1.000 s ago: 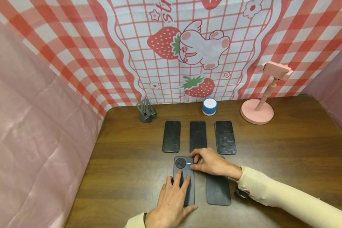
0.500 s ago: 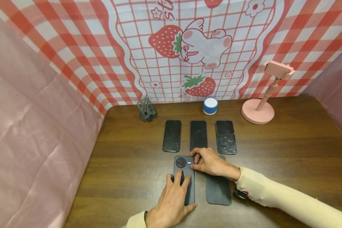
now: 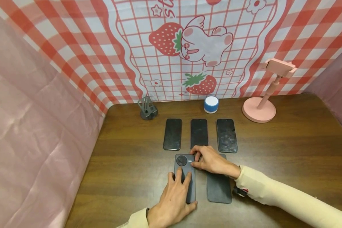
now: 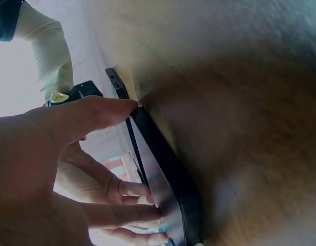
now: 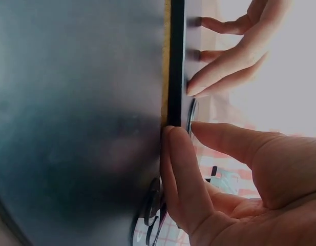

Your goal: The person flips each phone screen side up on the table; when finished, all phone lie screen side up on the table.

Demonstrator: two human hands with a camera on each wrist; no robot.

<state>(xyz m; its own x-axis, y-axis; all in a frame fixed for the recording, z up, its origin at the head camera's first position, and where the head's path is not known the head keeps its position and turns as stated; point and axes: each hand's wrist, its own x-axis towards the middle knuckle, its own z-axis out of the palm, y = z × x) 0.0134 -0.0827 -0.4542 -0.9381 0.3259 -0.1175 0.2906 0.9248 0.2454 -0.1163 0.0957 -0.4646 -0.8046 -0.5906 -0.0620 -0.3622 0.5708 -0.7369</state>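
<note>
A dark grey smartphone (image 3: 192, 190) lies back up on the table, its round camera ring (image 3: 181, 160) at the far left corner. My left hand (image 3: 172, 201) rests on its lower half with fingers spread over the back. In the left wrist view, that thumb touches the near corner of the phone (image 4: 165, 164). My right hand (image 3: 211, 160) pinches the phone's upper right edge, thumb on the back and fingertips along the side. Below my right forearm lies another dark phone (image 3: 219, 190), its far part covered by the hand.
Behind my hands lie three black-screened phones in a row: left (image 3: 172, 134), middle (image 3: 199, 133) and right (image 3: 227, 135). Farther back stand a grey small stand (image 3: 147, 109), a blue-and-white round device (image 3: 211, 104) and a pink phone stand (image 3: 259, 109). A checked cloth (image 3: 111, 57) hangs behind.
Both hands keep their places on the phone, with no clear movement. The head view has tilted slightly, so everything sits a little higher in it.
</note>
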